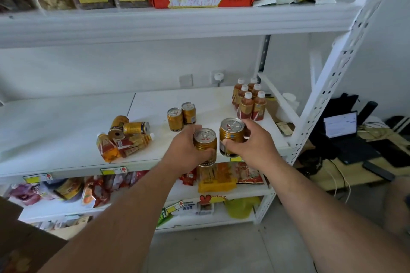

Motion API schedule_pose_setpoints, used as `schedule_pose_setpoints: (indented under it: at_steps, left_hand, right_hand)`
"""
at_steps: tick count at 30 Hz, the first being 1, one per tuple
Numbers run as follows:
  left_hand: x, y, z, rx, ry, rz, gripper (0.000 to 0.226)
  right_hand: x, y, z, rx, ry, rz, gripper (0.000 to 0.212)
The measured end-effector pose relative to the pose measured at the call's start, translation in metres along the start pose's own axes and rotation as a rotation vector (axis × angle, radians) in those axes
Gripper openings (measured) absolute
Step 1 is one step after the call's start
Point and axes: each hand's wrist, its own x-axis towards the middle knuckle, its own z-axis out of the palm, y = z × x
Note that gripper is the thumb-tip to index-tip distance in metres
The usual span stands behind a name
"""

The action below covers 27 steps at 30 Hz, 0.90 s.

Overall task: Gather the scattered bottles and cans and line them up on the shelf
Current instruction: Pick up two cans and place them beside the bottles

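Note:
My left hand [186,147] grips an upright gold can [205,142] over the front edge of the white middle shelf [66,131]. Just to its right, my right hand [255,144] holds a second gold can [231,134], also upright. Behind them two gold cans [182,115] stand side by side on the shelf. At the back right, several amber bottles with white caps [249,101] stand in a tidy group. To the left lies a heap: two gold cans on their sides [127,128] on top of fallen amber bottles [121,145].
The upper shelf [177,22] carries red boxes and bagged snacks. Lower shelves hold snack packets [217,176]. A perforated white upright [328,86] bounds the shelf on the right. Beyond it a desk has a laptop [341,126] and cables. A cardboard box [24,241] sits at bottom left.

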Motion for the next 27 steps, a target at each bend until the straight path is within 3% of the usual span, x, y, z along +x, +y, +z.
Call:
schedule_pose_setpoints:
  at_steps: [13, 27]
  left_hand:
    - [0.038, 0.032, 0.040, 0.035, 0.039, -0.028, 0.082]
    - [0.111, 0.031, 0.062, 0.078, 0.079, -0.075, 0.080]
  right_hand:
    - [0.043, 0.034, -0.044, 0.017, -0.032, -0.013, 0.066]
    - [0.118, 0.051, -0.054, 0.007, -0.105, -0.042, 0.063]
